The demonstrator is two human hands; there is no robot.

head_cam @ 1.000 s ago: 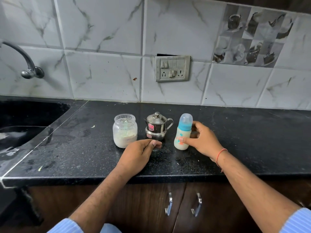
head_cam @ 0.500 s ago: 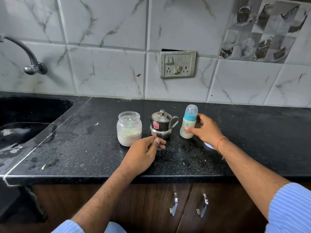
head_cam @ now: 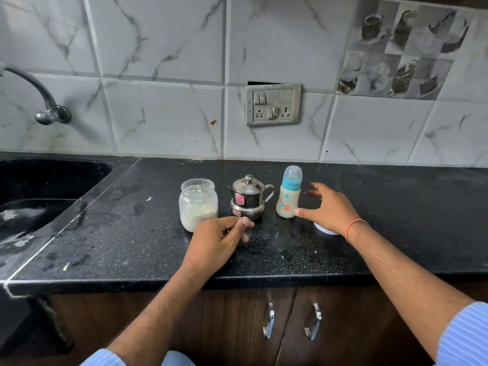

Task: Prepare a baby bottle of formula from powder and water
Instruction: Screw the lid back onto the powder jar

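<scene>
A baby bottle [head_cam: 288, 196] with a blue collar, clear cap and milky liquid inside stands upright on the black counter [head_cam: 132, 233]. To its left stand a small steel pot [head_cam: 248, 198] with a lid and an open clear jar [head_cam: 198, 203] holding white powder and a pale scoop. My right hand [head_cam: 327, 208] is just right of the bottle, fingers spread, the thumb tip near its base and apart from it. My left hand [head_cam: 219, 240] rests on the counter in front of the pot, fingers loosely curled, holding nothing.
A white round lid [head_cam: 326, 229] lies under my right wrist. A black sink [head_cam: 34, 196] with a steel tap [head_cam: 45, 101] is at the left. A switch and socket plate [head_cam: 273, 104] sits on the tiled wall. Cabinet doors with handles [head_cam: 269, 320] are below.
My right hand has let go of the baby bottle and opened beside it. The bottle stands where it was set down. My left hand has stayed in place.
</scene>
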